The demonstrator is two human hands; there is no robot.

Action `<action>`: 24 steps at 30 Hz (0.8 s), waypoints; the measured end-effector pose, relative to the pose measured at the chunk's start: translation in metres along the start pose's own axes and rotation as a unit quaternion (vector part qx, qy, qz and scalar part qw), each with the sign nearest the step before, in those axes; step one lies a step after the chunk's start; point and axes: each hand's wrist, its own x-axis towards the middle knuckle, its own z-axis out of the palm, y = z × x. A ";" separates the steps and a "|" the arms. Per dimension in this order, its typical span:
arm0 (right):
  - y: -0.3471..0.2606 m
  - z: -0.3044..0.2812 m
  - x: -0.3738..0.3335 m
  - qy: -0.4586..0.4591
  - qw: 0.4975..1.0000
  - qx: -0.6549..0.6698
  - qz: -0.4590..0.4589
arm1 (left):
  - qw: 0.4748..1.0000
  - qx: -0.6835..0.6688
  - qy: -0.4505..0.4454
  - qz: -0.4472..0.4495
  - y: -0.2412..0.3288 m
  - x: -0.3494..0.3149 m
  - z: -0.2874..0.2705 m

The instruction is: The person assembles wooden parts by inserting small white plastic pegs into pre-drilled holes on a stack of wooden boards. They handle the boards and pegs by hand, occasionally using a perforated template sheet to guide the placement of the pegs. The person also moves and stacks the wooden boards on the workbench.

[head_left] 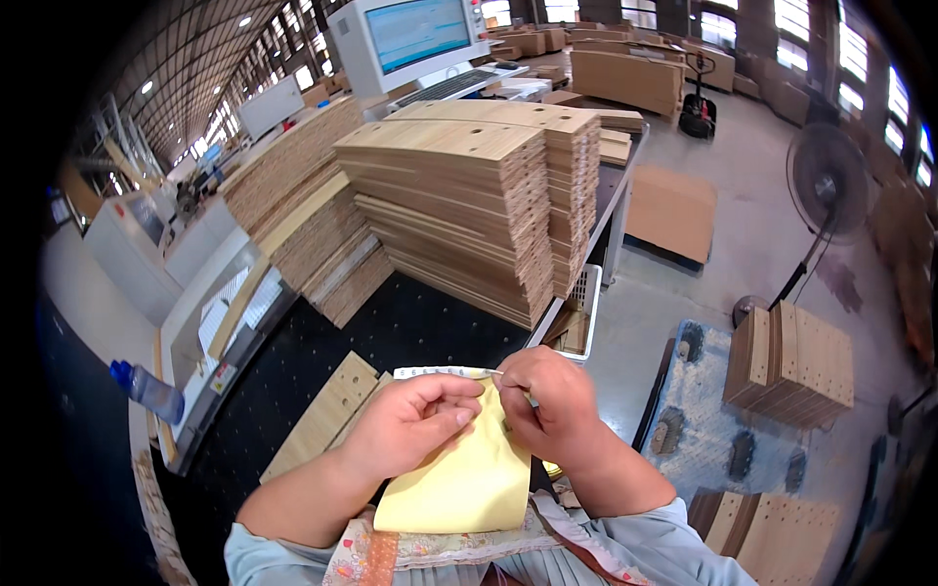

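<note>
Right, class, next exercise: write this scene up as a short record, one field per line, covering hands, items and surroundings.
Left hand: fingers bent over the thin yellow sheet; grip unclear
Right hand: fingers curled near the right end of the narrow white marked strip; grip partly hidden
Strip position: along the sheet's far edge
Beyond hands: tall stack of light-brown wooden boards on a black dotted table
Far left: translucent bottle with blue cap
Right: round grey standing fan

beyond the left hand [415,422], tall stacks of wooden boards [430,195] stand on a black table [440,308]; a blue-capped bottle [151,393] is well left of that hand. right of the right hand [552,398], a fan [827,181] stands beyond a blue pallet [708,410].
</note>
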 end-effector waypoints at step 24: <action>-0.002 0.044 0.018 0.036 0.995 -0.070 -0.058 | 0.821 0.509 0.024 0.256 -0.013 -0.007 -0.055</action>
